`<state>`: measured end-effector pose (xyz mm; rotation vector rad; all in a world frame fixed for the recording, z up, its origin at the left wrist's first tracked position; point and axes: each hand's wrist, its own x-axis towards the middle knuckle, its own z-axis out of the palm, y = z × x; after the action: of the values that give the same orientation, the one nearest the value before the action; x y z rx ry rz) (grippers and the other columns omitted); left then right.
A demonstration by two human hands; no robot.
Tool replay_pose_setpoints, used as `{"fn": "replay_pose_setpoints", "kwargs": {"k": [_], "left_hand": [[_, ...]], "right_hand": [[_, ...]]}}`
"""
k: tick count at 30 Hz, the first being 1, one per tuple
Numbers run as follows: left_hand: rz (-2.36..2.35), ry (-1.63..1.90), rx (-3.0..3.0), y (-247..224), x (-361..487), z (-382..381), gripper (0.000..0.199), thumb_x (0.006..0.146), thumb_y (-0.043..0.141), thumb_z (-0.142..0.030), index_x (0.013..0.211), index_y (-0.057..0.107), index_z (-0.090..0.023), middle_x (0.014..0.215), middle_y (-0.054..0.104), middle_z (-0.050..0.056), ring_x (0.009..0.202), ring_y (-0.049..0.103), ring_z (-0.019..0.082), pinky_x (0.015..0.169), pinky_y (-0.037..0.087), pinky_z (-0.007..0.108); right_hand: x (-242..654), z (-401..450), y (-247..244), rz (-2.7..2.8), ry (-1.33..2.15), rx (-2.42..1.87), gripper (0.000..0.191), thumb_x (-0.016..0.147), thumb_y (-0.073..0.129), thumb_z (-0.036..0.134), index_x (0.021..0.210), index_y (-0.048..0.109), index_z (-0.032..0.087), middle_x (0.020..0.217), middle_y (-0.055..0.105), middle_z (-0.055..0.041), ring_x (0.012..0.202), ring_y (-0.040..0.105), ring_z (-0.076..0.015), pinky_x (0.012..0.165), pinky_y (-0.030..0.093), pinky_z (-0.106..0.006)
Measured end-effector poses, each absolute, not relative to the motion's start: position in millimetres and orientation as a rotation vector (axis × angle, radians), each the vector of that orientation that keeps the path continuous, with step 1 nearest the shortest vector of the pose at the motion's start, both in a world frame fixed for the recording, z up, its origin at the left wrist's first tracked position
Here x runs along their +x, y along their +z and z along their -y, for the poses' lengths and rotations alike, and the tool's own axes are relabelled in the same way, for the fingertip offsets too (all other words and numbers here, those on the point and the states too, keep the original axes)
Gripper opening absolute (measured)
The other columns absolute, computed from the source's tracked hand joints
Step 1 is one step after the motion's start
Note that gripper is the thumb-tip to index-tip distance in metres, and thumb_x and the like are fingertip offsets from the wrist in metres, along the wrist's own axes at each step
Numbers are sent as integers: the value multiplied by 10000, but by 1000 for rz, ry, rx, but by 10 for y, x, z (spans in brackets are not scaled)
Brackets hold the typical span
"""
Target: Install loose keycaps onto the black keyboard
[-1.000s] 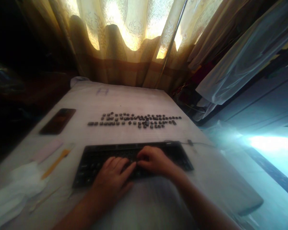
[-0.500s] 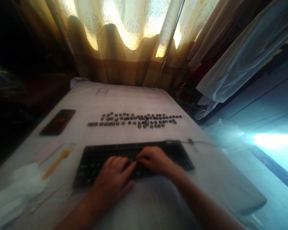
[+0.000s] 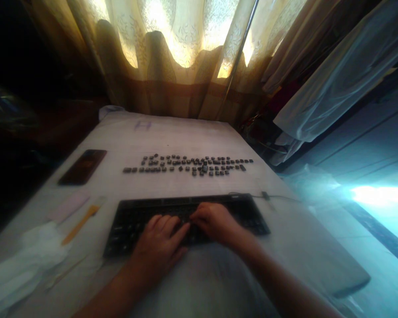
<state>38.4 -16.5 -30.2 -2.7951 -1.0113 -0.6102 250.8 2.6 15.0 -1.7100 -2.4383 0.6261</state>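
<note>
A black keyboard (image 3: 128,214) lies across the near part of the white-covered table. My left hand (image 3: 159,240) rests on its middle-left keys, palm down, fingers stretched and thumb apart. Beside it, my right hand (image 3: 217,223) is curled over the middle of the keyboard. Its thumb and index finger are pinched together close to my left fingertips; whatever may be between them is too small and blurred to make out. Beyond the keyboard, many loose dark keycaps (image 3: 204,168) are laid out in uneven rows.
At the left are a dark phone (image 3: 82,167), a pink block (image 3: 69,206), an orange-handled brush (image 3: 79,225), a crumpled white cloth (image 3: 23,260) and a thin stick (image 3: 66,271). A cable (image 3: 285,197) runs right from the keyboard. A curtain (image 3: 185,95) hangs behind the table.
The whole view has shifted slightly. Both hands keep nearly the same pose and place on the keyboard, and the loose keycaps look unchanged.
</note>
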Motion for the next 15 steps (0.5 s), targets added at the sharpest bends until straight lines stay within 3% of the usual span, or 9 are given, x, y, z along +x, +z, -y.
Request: {"fn": "replay_pose_setpoints", "kwargs": {"k": [8,15], "left_hand": [[1011,-635,-2798,-330,378,168,386,900,595,-366,1265,628,-244,1140,667,85,1056,583,259,990,416,465],[963,-709,-2774,-298,366,167,348,908,579,-342,1230,651,-231,1117,672,93,1040,595,261,979,433,465]], "right_hand": [[2534,-36,76,2342,686,-1664,216,867,606,147,954,793,213,944,746,-58,858,682,-180,792,486,-265],[2692,-6,-63,1920,738,-1502,161,846,625,142,880,768,208,887,746,-44,831,683,-171,809,514,-289]]}}
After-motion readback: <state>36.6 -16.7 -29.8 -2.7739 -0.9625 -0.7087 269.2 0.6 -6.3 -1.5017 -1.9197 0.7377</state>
